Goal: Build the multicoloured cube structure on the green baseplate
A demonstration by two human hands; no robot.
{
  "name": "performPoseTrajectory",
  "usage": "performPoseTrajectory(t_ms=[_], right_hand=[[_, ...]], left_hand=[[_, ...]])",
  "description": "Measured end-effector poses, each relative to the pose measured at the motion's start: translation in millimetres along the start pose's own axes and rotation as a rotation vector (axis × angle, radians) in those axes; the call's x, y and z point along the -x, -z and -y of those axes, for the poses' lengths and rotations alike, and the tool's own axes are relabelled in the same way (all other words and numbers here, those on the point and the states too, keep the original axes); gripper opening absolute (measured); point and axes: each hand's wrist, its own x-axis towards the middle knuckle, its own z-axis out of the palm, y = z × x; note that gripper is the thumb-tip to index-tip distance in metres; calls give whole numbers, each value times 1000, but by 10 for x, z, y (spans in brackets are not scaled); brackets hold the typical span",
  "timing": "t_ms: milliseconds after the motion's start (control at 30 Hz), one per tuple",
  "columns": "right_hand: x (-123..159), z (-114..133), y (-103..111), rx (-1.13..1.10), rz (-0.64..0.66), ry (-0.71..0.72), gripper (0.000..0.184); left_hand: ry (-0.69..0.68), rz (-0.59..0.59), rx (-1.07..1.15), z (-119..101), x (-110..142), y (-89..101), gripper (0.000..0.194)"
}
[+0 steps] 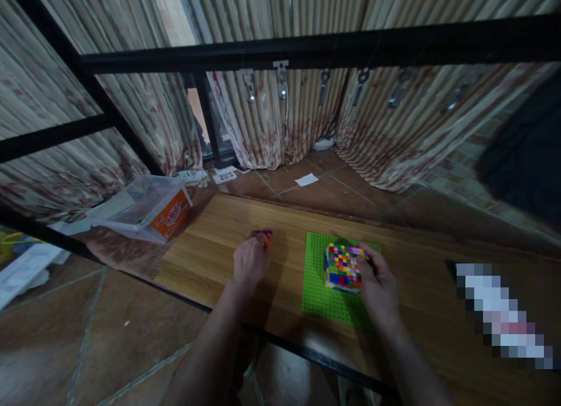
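A green studded baseplate (310, 277) lies on the wooden table. On it stands a block of many-coloured toy bricks (342, 266), with a mixed pattern of studs on top. My right hand (379, 280) is curled at the block's right side, its fingers closed against the upper right edge. To the left, my left hand (250, 259) has its fingers bent and drawn together over a few small toy bricks (264, 234), red, orange and dark blue, on the bare wood. The hand partly hides these bricks.
A clear plastic box (144, 204) with an orange label stands on the floor beyond the table's (197, 248) left end. A black metal frame (307, 51) with hanging clips crosses above. Curtains (280, 120) hang behind. A pixelated object (499, 312) lies at right.
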Motion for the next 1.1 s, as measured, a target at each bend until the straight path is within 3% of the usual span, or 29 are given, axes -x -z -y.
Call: performPoseTrajectory(t_ms=[367,700,900,1100], right_hand=[[-8,40,-55,-47,-16,25,38],[-52,59,-99,-44,-54,105,29],[-52,95,-90,-32,-37,78,29],[-53,89,-97,-34,-43,86,28]], left_hand=[[21,34,-133,-76,-45,48,26],[-11,112,-230,18,-160,75,34],[32,157,-263,-80,-161,141,41],[79,49,-82,-200,-134,182,39]])
